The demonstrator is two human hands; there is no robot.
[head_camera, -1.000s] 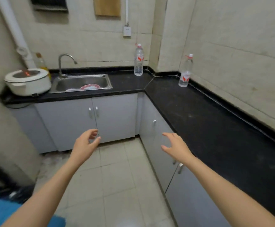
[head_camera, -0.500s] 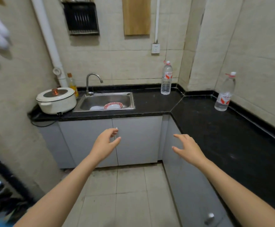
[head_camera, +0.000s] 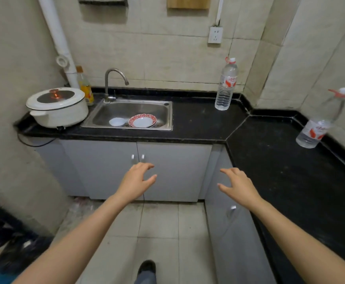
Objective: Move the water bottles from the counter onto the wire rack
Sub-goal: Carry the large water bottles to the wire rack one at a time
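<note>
Your left hand (head_camera: 135,181) and right hand (head_camera: 238,186) reach forward, fingers spread, holding nothing; both are well short of the black counter (head_camera: 198,124). Two water bottles stand upright there; one (head_camera: 226,85) by the back wall, the other (head_camera: 319,121) by the right wall.

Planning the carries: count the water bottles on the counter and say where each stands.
2. One water bottle stands upright against the back wall, right of the sink. The other water bottle stands by the right wall on the counter's side run. None visibly hidden.
</note>
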